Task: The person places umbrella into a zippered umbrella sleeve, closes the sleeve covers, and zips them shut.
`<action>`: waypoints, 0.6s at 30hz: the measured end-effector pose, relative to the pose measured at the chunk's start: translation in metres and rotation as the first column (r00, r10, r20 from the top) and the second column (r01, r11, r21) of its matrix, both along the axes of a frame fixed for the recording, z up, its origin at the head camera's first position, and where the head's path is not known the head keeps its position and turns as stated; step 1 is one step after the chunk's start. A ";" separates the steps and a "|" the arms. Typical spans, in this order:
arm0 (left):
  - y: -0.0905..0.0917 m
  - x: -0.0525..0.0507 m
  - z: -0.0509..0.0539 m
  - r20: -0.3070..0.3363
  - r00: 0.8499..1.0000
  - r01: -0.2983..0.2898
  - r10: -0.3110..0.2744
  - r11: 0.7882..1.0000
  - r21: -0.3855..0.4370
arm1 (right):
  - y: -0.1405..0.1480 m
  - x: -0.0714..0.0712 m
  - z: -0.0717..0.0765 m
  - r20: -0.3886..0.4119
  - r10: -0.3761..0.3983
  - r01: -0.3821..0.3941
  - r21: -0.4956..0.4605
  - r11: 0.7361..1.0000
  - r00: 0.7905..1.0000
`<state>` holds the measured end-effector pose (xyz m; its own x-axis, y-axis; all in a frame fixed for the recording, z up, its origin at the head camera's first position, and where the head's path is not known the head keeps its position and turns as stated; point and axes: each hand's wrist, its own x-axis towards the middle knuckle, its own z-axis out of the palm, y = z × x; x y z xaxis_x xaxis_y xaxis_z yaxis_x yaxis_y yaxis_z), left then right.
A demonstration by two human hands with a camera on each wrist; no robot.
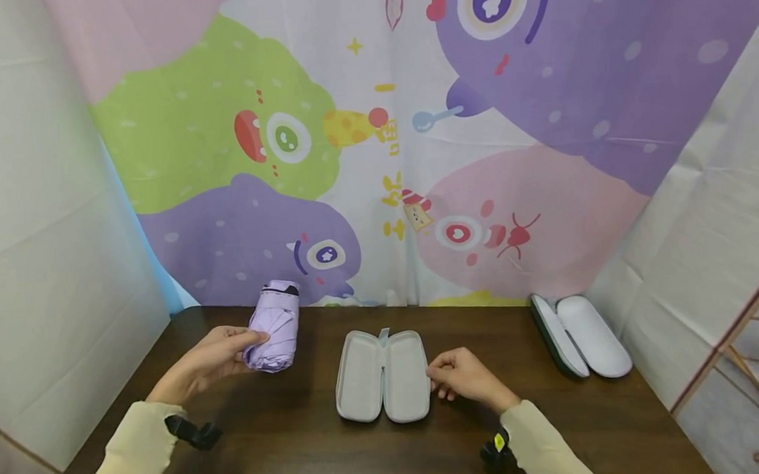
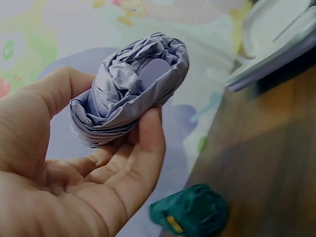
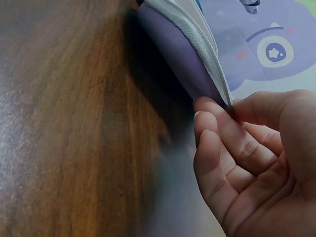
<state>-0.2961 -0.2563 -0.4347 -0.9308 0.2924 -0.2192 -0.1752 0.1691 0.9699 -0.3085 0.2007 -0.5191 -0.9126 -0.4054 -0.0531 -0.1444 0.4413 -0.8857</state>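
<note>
My left hand [image 1: 211, 357] grips a folded lilac umbrella [image 1: 276, 332], thumb on one side and fingers on the other. The umbrella is held upright, and its crumpled fabric end [image 2: 131, 86] faces the left wrist camera. In the middle of the table an unfolded zip case [image 1: 362, 379] lies with both pale grey halves facing up. My right hand [image 1: 465, 377] pinches the right edge of this case between thumb and fingers. The right wrist view shows its purple outer shell [image 3: 173, 57] and light zip rim.
A second case [image 1: 596, 338], dark green outside and white inside, lies unfolded at the table's back right. In the left wrist view a green folded umbrella [image 2: 190, 211] sits on the brown table [image 2: 261, 187]. A cartoon-print curtain [image 1: 383, 158] hangs behind the table.
</note>
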 end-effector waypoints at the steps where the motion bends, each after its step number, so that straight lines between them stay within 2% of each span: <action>1: 0.004 0.001 -0.003 0.002 1.000 -0.003 0.003 1.000 0.003 | 0.000 -0.001 0.000 0.001 -0.002 0.002 -0.002 1.000 1.000; 11: 0.042 0.014 -0.033 0.023 1.000 0.005 -0.005 1.000 0.012 | -0.002 -0.002 0.002 0.008 -0.003 0.004 -0.006 1.000 1.000; 15: 0.054 0.018 -0.040 0.034 0.999 0.006 -0.007 1.000 0.015 | -0.003 -0.001 0.005 0.006 -0.002 0.002 -0.002 1.000 1.000; 18: 0.059 0.020 -0.042 0.039 0.999 0.015 -0.016 1.000 0.022 | -0.004 -0.001 0.006 0.004 0.001 -0.001 0.004 1.000 1.000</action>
